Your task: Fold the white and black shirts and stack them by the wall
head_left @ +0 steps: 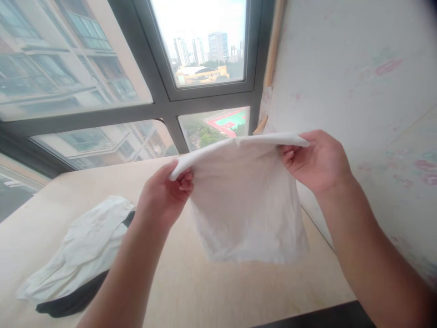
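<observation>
A white piece of cloth, perhaps a garment, hangs stretched between my two hands above the wooden surface. My left hand is closed on its upper left corner, thumb on top and fingers curled beneath. At the upper right corner, my right hand grips the cloth in the same way. The top edge looks folded over and runs slightly upward to the right. Its lower part drapes loosely, with soft wrinkles, and its bottom edge is blurred. Whether it touches the surface I cannot tell.
Left of my left forearm, a crumpled white garment lies with a black cloth partly under it. The pale wooden surface meets a grey-framed window at the back. A flower-patterned wall rises at right. A dark strip borders the front.
</observation>
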Demonstrator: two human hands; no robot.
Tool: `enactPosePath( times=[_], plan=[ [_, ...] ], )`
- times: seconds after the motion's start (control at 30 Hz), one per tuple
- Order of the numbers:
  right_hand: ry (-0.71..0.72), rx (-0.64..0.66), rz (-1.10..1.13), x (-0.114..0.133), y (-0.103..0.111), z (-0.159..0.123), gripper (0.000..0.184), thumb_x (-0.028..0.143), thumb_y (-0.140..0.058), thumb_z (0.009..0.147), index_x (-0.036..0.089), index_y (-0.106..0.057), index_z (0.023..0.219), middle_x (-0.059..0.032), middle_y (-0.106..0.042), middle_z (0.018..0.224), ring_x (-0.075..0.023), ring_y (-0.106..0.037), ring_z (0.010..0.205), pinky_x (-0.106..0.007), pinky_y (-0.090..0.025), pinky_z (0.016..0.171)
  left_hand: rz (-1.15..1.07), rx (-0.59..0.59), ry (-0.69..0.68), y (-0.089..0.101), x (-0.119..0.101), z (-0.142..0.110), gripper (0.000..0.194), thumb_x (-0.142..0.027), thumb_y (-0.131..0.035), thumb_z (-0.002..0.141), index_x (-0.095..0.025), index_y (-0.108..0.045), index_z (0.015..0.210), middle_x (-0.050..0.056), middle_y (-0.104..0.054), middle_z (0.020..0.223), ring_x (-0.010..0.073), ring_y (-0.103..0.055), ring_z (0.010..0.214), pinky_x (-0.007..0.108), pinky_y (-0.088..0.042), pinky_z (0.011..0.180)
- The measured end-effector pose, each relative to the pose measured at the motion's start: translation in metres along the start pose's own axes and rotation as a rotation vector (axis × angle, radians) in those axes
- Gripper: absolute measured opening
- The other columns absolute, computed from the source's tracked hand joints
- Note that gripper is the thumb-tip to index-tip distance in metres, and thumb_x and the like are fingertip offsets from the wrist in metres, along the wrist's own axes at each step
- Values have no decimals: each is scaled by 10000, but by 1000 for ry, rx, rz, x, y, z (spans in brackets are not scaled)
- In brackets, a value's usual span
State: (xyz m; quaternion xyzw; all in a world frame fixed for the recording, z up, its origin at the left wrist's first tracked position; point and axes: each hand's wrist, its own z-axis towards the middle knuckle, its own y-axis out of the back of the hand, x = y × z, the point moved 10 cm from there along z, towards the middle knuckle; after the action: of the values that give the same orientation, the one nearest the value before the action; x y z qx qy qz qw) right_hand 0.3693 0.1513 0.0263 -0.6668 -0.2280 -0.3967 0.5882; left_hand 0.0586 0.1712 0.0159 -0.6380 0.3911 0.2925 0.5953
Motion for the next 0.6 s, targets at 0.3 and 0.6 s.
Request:
enactPosePath(
  times=[0.3,0.6],
  plan=[
    [172,-102,-17,76,6,123,214,154,-426,929,182,-466,720,41,-445,613,-44,-474,566,-147,-414,502,169,237,-229,-80,-31,122,162,-229,-673,763,-173,-567,872,-12,-589,762,72,-567,602,182,-371,510],
    [-155,-647,-129,-136,203,84,86,100,-552,764,176,-519,783,37,-559,613,-74,-525,509,-157,-471,451,866,88,157,41,210,146,265,-402,-640,676,-144,-637,736,73,-671,696,167,-608,619,241,-375,522]
  ],
)
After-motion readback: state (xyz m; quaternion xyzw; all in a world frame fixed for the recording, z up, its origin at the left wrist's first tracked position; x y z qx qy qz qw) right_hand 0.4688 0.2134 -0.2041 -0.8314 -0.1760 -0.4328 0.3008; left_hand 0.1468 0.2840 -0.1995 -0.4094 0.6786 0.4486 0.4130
